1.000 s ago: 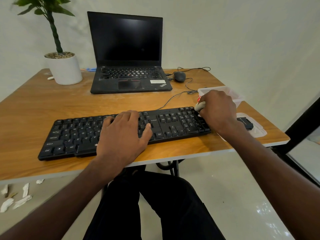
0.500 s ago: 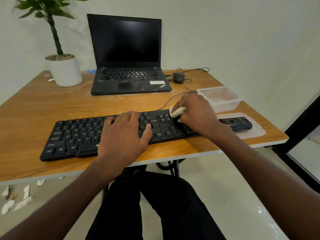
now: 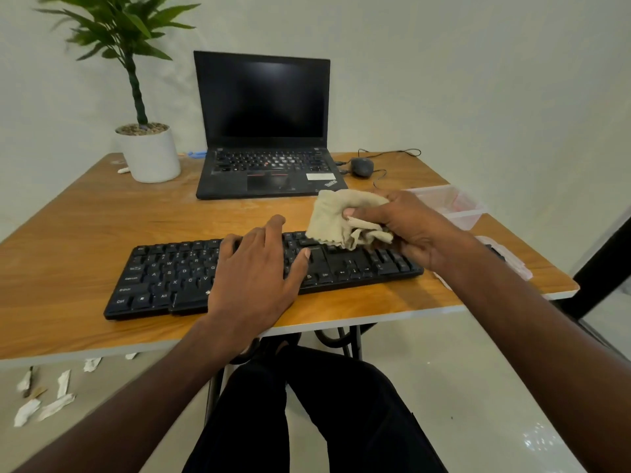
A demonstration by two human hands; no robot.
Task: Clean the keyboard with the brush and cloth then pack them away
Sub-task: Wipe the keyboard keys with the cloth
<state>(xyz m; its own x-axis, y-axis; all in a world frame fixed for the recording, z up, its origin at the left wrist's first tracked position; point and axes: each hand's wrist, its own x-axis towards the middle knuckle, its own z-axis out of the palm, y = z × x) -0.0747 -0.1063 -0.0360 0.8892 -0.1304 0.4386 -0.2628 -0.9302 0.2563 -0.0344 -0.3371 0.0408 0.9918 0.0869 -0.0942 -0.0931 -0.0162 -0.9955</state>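
Gripping: right hand (image 3: 415,230) curls fingers and thumb round the beige cloth (image 3: 345,218), bunched above the keyboard's right half.
Pressing: left hand (image 3: 257,268), fingers spread flat on the black keyboard (image 3: 164,278), mid-board.
Keyboard: near edge of wooden table (image 3: 68,240).
Far right: clear plastic container (image 3: 454,204).
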